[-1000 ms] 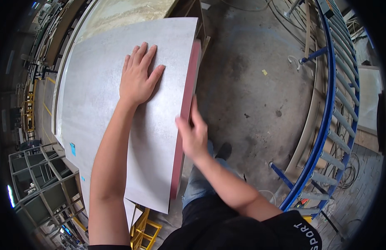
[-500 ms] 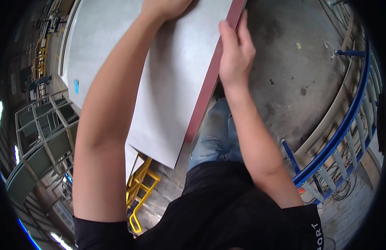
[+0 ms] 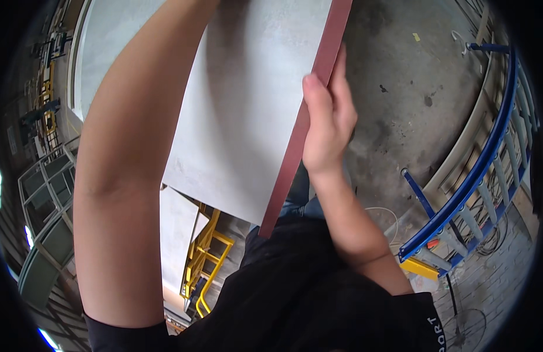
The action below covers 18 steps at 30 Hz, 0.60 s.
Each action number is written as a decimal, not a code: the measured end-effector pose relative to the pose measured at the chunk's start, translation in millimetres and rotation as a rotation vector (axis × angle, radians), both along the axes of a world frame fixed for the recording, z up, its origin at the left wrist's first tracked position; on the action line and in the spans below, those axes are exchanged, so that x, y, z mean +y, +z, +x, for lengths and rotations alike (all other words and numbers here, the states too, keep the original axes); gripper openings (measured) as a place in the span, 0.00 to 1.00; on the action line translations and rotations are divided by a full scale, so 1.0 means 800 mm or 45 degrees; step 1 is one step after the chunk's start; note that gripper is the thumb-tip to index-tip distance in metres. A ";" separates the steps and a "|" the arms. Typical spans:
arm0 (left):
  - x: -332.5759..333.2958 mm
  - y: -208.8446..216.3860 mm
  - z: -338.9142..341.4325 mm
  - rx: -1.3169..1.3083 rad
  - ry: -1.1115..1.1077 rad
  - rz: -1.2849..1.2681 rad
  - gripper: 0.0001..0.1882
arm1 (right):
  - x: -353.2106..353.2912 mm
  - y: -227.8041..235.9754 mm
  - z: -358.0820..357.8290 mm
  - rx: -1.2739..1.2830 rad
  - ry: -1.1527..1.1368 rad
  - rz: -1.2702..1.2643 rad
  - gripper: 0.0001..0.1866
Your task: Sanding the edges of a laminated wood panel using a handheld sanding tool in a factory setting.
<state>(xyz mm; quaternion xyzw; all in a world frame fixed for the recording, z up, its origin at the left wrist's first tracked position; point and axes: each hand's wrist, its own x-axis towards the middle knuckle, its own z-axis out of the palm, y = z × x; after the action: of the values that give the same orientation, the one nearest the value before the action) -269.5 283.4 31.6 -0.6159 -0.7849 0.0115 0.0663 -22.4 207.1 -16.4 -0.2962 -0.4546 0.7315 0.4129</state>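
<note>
A long dark red strip point(image 3: 288, 167) runs along the right edge of a large white panel point(image 3: 242, 123). My right hand point(image 3: 332, 120) is closed on the strip, thumb on its upper face and fingers round its outer side. The strip's near end sticks out slightly past the panel's near edge, close to my black shirt. Over the panel reaches my left forearm point(image 3: 131, 111); its hand lies beyond the upper edge of the picture.
A yellow metal frame point(image 3: 210, 258) stands below the panel's near edge, beside another white board point(image 3: 180, 234). To the right a blue-railed roller conveyor point(image 3: 459, 208) curves past the grey concrete floor point(image 3: 400, 100). Metal racking point(image 3: 46, 217) stands at the left.
The strip has slid toward me along the panel, its near end now past the panel's edge. My right hand has come nearer with it. My left hand has gone out of view at the top.
</note>
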 end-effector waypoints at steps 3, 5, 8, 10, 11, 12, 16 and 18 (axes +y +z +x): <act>0.000 -0.014 0.000 -0.027 -0.009 0.103 0.32 | 0.027 -0.002 -0.014 0.047 0.054 -0.057 0.37; -0.003 -0.028 0.010 -0.221 0.327 0.239 0.32 | 0.057 -0.010 -0.031 0.034 -0.005 -0.047 0.36; -0.011 -0.042 -0.019 -0.038 0.155 0.279 0.30 | 0.070 -0.014 -0.040 0.077 0.038 -0.071 0.34; -0.014 -0.048 -0.030 0.240 -0.008 0.235 0.29 | 0.035 -0.003 -0.017 -0.013 0.056 -0.084 0.35; -0.005 -0.048 -0.006 -0.010 0.185 0.379 0.32 | 0.019 -0.009 -0.002 -0.038 0.033 0.008 0.35; -0.005 -0.045 -0.001 -0.057 0.214 0.361 0.33 | 0.010 -0.009 0.005 -0.045 0.033 0.022 0.34; -0.004 -0.035 0.005 -0.143 0.264 0.323 0.34 | 0.083 -0.009 -0.045 0.080 0.028 -0.074 0.33; 0.001 -0.032 0.006 -0.147 0.250 0.329 0.34 | 0.150 -0.013 -0.080 0.165 0.043 0.004 0.31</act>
<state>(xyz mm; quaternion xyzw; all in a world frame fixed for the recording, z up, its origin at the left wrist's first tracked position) -265.0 284.2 5.8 -0.5222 -0.8388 -0.1186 0.0984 -86.7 327.0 -27.1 -0.2398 -0.4332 0.7553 0.4294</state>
